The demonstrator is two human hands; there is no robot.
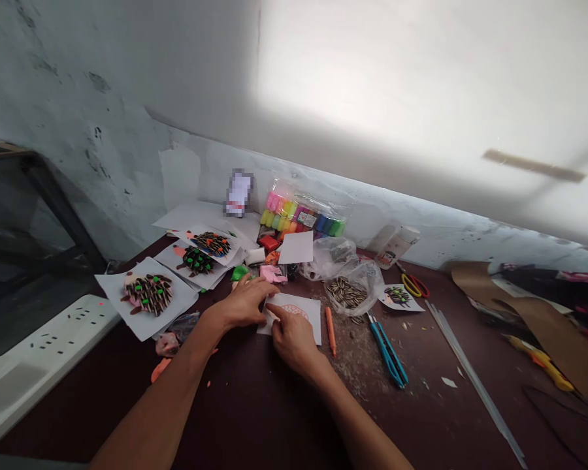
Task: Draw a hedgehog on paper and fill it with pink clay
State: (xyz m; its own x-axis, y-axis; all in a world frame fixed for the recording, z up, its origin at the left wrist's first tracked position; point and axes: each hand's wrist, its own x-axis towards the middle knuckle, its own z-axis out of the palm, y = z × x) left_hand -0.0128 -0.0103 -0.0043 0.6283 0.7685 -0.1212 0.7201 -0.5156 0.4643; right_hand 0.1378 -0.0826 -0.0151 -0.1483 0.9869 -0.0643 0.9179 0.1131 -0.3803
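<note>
A white paper card (314, 329) lies on the dark table in front of me, bearing a pale orange patterned shape (301, 312). My left hand (245, 303) rests at the card's left edge, fingers spread, holding nothing visible. My right hand (296, 336) covers the card's lower middle. Its index finger is stretched out and touches the card near the pale shape's left side, while its other fingers are partly hidden. Just right of the card is an orange marker (330, 331). Pink clay (273, 274) and green clay (239, 273) lie beyond the left hand.
Hedgehog pictures with seed spines (149, 294) are on the left, beside a power strip (44, 352). A plastic bag of sunflower seeds (345, 294), teal cutter (389, 356), scissors (414, 285), glue sticks (475, 378) and glue gun (543, 363) lie rightward. Coloured clay packs (301, 215) stand behind.
</note>
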